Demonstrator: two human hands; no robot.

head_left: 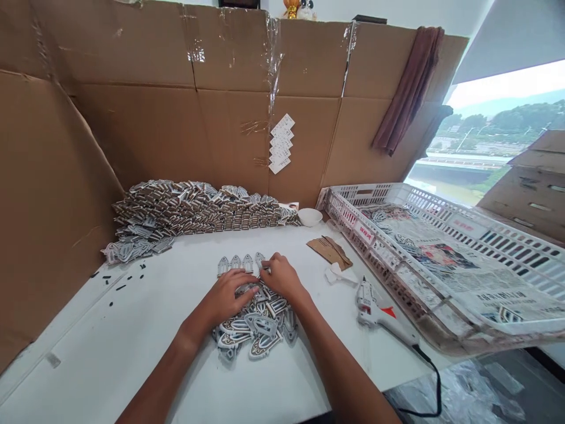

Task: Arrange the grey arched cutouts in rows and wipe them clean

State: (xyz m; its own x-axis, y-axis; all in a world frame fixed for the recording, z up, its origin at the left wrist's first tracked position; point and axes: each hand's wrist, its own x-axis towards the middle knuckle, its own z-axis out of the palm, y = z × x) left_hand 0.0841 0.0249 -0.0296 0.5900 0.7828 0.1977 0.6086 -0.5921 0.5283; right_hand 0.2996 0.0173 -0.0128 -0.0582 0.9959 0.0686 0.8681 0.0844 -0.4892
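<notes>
Both my hands rest on a loose pile of small arch-shaped silver-and-dark pieces [260, 327] on the white table [132, 341]. My left hand [227, 297] lies on top of the pile with its fingers bent over the pieces. My right hand [282, 277] pinches one piece at the pile's far edge, beside a short row of the same pieces [238, 263] laid side by side. What my left fingers grip, if anything, is hidden.
A long stacked heap of the same pieces [194, 209] runs along the cardboard wall [154, 118]. A white bowl [309, 217], brown card scraps [330, 250], a glue gun [375, 309] with its cord, and a white crate [441, 259] lined with newspaper lie to the right.
</notes>
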